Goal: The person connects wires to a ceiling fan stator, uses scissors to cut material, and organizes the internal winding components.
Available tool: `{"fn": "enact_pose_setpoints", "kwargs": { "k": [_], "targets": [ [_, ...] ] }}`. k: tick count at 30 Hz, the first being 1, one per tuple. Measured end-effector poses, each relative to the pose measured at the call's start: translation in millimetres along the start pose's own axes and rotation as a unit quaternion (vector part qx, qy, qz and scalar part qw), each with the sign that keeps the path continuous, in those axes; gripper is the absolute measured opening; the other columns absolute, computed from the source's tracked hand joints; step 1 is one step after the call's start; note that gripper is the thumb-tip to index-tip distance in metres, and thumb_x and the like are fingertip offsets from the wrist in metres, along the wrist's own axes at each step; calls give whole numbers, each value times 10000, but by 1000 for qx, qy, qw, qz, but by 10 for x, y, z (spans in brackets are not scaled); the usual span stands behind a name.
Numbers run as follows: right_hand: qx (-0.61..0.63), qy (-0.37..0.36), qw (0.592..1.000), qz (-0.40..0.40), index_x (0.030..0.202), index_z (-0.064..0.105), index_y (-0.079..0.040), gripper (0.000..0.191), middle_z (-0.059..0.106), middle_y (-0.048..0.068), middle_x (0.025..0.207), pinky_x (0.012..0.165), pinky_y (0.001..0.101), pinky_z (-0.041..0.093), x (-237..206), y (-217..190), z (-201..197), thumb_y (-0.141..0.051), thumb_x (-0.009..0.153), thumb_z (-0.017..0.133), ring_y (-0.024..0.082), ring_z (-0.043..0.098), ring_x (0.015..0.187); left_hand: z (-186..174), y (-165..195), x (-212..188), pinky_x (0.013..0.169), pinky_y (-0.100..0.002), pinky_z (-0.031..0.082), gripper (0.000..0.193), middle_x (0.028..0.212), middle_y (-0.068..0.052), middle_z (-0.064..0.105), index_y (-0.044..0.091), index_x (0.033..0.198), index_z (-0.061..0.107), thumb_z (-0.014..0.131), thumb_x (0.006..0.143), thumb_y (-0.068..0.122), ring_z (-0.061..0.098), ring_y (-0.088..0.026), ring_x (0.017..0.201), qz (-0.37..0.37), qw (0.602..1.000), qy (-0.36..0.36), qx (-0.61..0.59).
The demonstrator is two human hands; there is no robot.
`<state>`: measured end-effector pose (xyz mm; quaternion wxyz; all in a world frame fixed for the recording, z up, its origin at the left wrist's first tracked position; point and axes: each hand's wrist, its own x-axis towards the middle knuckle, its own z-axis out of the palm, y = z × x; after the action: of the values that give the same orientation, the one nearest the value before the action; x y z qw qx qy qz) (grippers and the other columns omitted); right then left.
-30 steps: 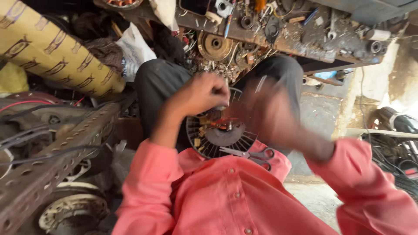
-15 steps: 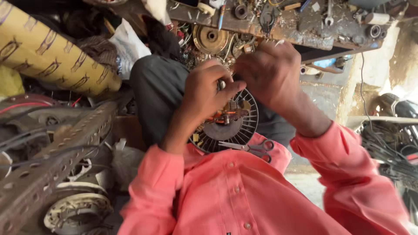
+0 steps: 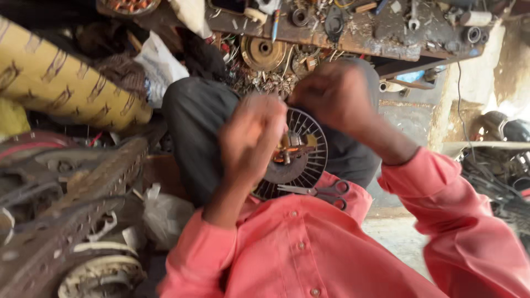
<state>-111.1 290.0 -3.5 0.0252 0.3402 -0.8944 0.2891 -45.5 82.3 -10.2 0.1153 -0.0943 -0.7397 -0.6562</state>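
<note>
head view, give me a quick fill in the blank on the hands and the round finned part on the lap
1. Both hands, left hand and right hand, work at a round finned ____ part.
2. A pair of ____ lies on the lap just below that part.
3. The person's shirt is ____.
4. Above the knees stands a cluttered ____ strewn with metal bits.

Missing words: black; scissors; pink; workbench

Round black slotted motor core (image 3: pixel 301 160), coppery windings at its centre, resting tilted in the lap, partly hidden behind blurred hands.
</note>
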Motion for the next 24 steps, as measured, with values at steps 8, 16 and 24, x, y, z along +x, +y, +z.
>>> {"fn": "enact_pose_setpoints", "kwargs": {
  "k": [8, 16, 24],
  "targets": [
    [-72, -138, 975, -159, 901, 759, -163, 121, 657, 48, 795, 644, 436, 472, -522, -318, -122, -256, 824, 760, 246, 617, 734, -220, -232, 126, 817, -330, 581, 155, 1046, -66, 669, 31, 1038, 717, 761, 915, 114, 680, -207, 942, -59, 985, -151, -59],
    [31, -44, 998, 29, 919, 782, -145, 101, 708, 43, 875, 692, 377, 540, -186, 98, 96, -225, 860, 791, 263, 679, 779, 42, 110, -224, 864, -290, 552, 51, 1305, -135, 593, 46, 1002, 698, 679, 957, 60, 614, -223, 1050, 71, 988, 4, -139],
    [-153, -178, 959, -157, 753, 692, -126, 202, 597, 53, 682, 545, 435, 449, -244, -426, -63, -268, 774, 834, 259, 609, 612, -305, -323, 307, 748, -314, 539, 34, 944, -72, 722, 52, 909, 750, 768, 903, 80, 686, -200, 842, -73, 976, -202, 33]
  ]
}}
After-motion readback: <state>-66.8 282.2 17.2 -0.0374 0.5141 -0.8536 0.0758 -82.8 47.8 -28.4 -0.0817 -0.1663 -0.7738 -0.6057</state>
